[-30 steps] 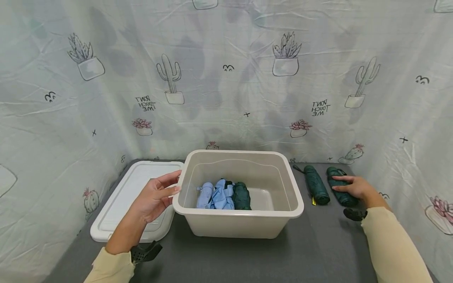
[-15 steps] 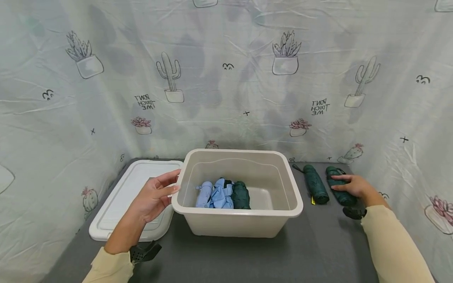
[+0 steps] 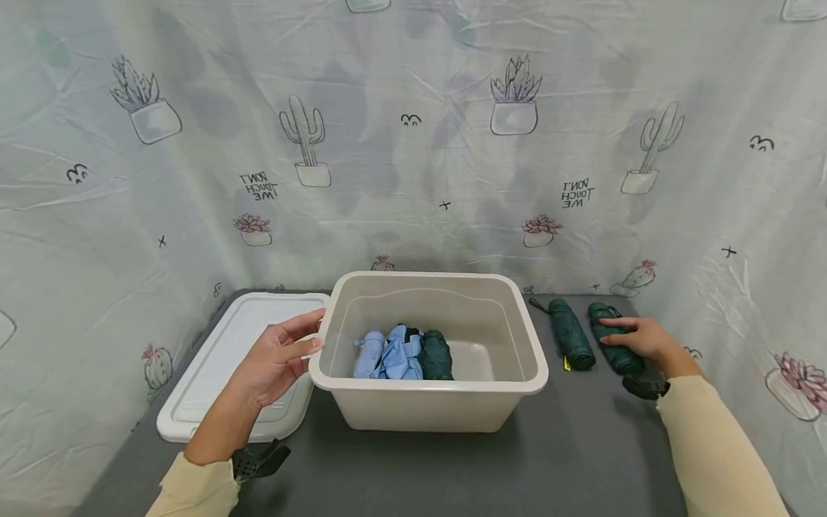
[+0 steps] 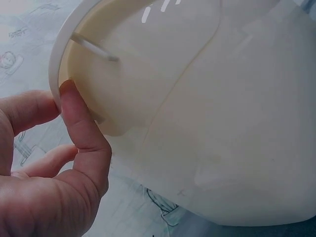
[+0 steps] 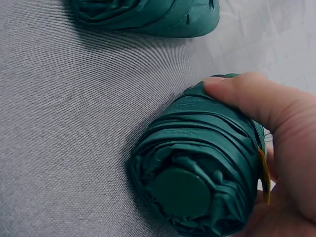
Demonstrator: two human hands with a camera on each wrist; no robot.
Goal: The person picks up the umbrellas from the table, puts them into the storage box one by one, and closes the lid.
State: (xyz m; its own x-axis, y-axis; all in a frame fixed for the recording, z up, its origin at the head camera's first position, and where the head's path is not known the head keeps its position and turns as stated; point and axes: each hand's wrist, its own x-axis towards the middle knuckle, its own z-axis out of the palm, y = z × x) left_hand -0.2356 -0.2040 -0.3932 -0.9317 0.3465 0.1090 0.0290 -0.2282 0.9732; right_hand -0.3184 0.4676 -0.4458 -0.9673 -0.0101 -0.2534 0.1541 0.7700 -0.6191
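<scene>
My left hand [image 3: 274, 362] pinches the left rim of a beige plastic storage bin [image 3: 426, 408]; the left wrist view shows its thumb and a finger on either side of the rim [image 4: 58, 59]. Over on the right, my right hand [image 3: 649, 340] grips a dark green folded umbrella [image 3: 620, 357] lying on the table. Its thumb [image 5: 237, 91] presses one side of the umbrella [image 5: 192, 133], with fingers partly hidden behind. A second green folded umbrella [image 3: 573, 337] lies just left of it. Inside the bin sit two light blue bundles [image 3: 370, 354] and a green umbrella [image 3: 437, 357].
A white lid [image 3: 213, 366] lies flat on the grey table [image 3: 413, 474], left of the bin and partly behind my left hand. A cactus-print curtain [image 3: 388, 143] hangs behind and along the sides of the table.
The whole head view has shifted slightly to the left. Both hands keep their places, the left on the bin rim and the right on the green umbrella.
</scene>
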